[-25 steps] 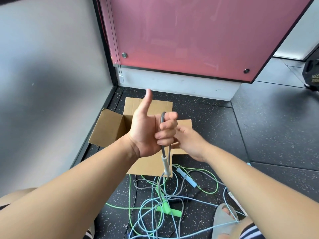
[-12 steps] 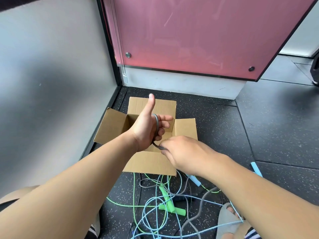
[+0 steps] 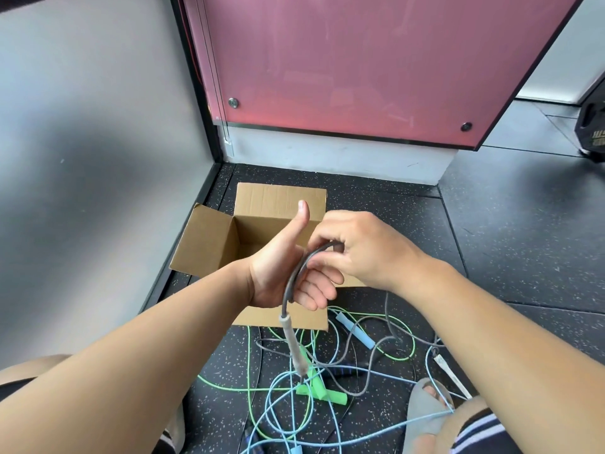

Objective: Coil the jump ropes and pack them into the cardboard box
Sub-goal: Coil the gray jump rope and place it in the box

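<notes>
As right hand (image 3: 363, 250) pinches grey rope (image 3: 296, 276), cardboard box (image 3: 203, 244) behind, tangle (image 3: 314, 386) below

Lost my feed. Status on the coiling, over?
Left hand open, grey rope draped across palm. Right hand pinches it. Box open behind. Green and blue ropes tangled below.

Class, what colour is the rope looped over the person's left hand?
The rope is dark grey, seen best in the head view.

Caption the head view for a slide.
Left hand and right hand loop a grey jump rope over an open cardboard box, green and blue ropes tangled nearby.
</notes>
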